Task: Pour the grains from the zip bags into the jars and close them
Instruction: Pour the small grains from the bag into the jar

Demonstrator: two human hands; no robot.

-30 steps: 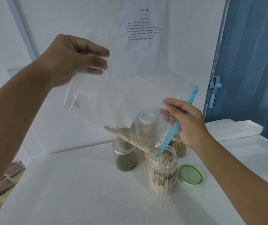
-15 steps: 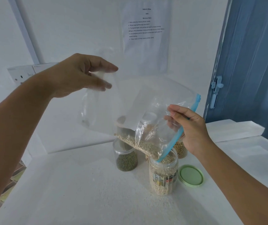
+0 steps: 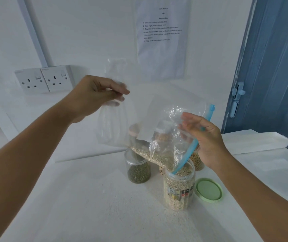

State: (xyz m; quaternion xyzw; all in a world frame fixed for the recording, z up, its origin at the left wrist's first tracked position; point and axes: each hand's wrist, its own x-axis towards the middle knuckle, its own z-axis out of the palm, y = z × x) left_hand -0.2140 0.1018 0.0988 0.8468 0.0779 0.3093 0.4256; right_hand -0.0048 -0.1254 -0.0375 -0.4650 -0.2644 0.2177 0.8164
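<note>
1. The zip bag point(image 3: 164, 137) is clear plastic with a blue zip strip, held tilted above the table, its open mouth dipping into the front jar; pale grains lie along its lower edge.
2. The front jar point(image 3: 179, 189) stands upright, lidless, clear with a printed label, nearly full of pale grains.
3. The green lid point(image 3: 208, 189) lies flat just beside that jar.
4. Another jar point(image 3: 138, 169), behind and to the side, holds dark green grains at its bottom.
5. A third jar point(image 3: 198, 161), partly hidden, holds yellowish grains.
</note>
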